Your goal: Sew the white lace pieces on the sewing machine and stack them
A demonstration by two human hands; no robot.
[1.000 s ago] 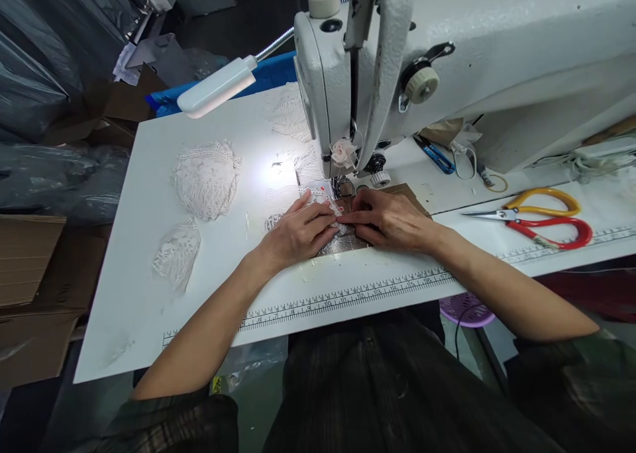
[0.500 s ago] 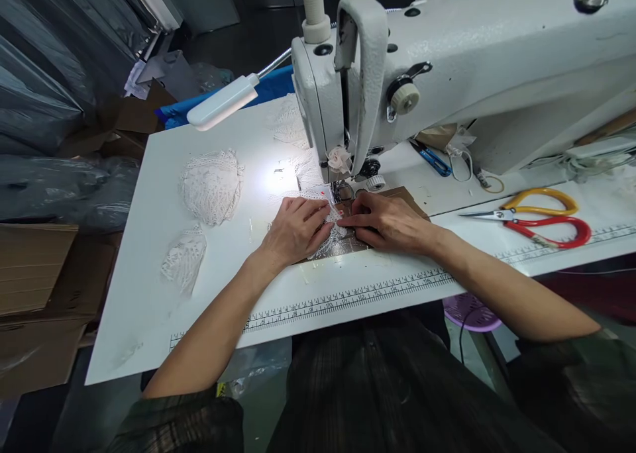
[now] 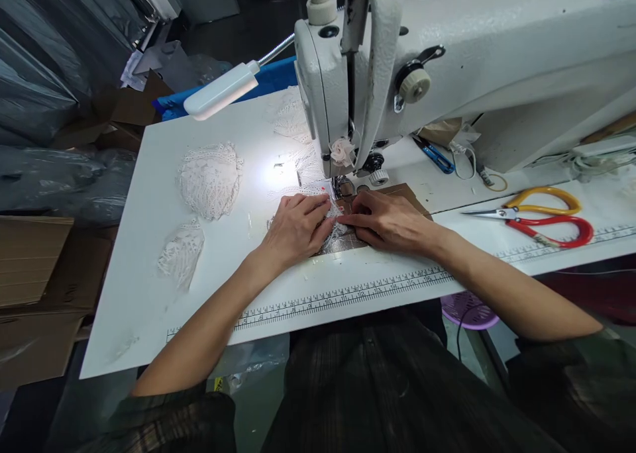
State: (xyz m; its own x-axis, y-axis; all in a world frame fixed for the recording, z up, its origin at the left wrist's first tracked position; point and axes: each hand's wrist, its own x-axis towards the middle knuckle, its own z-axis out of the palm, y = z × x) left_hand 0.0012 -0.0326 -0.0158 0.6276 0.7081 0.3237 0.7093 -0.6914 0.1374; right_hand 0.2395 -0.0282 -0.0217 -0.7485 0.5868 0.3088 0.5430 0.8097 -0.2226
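Observation:
A small piece of white lace [image 3: 336,212] lies on the metal plate [image 3: 342,244] of the sewing machine [image 3: 467,49], just in front of the presser foot [image 3: 342,187]. My left hand [image 3: 298,224] rests on its left side, with bent fingers and thumb holding it down. From the right, my right hand [image 3: 392,221] grips the lace edge, index finger pointing left and the other fingers curled under. The fingertips almost meet. Much of the lace is hidden beneath my hands. A fabric flower [image 3: 342,152] is fixed to the machine head above.
Lace pieces lie left on the white table [image 3: 134,241]: a larger one [image 3: 211,181] and a smaller one [image 3: 181,251]. Scissors [image 3: 541,218] with yellow and red handles and blue snips [image 3: 433,155] are at right. A lamp [image 3: 223,90] shines from behind. A printed ruler [image 3: 328,302] lines the front edge.
The view has shifted slightly, so the machine head appears a little lower and farther right. Both hands stay on the lace, with little visible movement of their own.

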